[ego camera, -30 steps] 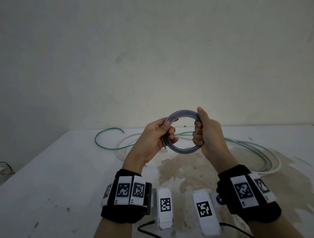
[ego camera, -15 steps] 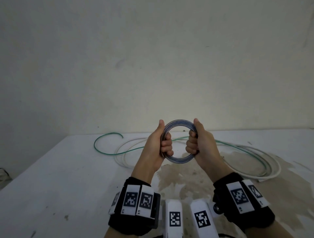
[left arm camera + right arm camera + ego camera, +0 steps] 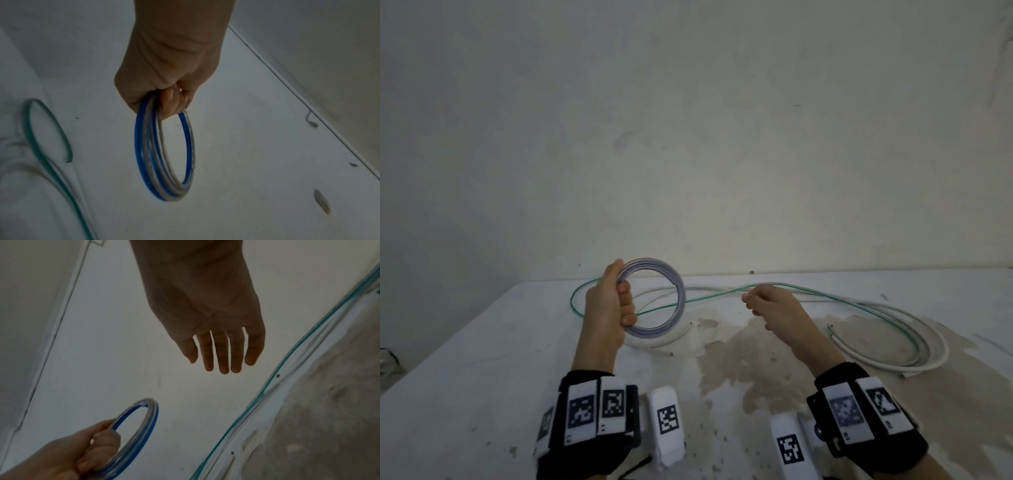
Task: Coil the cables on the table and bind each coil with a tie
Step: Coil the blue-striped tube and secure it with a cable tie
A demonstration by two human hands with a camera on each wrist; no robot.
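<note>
My left hand point(image 3: 616, 301) grips a small coil of blue and clear cable point(image 3: 678, 291) by its left side, held upright above the table. The same coil point(image 3: 164, 155) hangs from the curled fingers in the left wrist view, and shows at the lower left in the right wrist view as the coil point(image 3: 141, 423). My right hand point(image 3: 763, 303) hovers to the right of the coil with fingers point(image 3: 222, 353) straight and holding nothing. A thin green cable point(image 3: 825, 294) and a thick white cable point(image 3: 914, 366) lie loose on the table behind the hands.
The white table point(image 3: 482, 359) has a brown stain point(image 3: 756, 356) in its middle. It ends at a pale wall point(image 3: 688, 137) at the back. The green cable's free end curls at the back left point(image 3: 573, 298).
My right hand has let go of the coil and moved off to the right, fingers now straight. The left hand keeps its grip and has shifted left with the coil.
</note>
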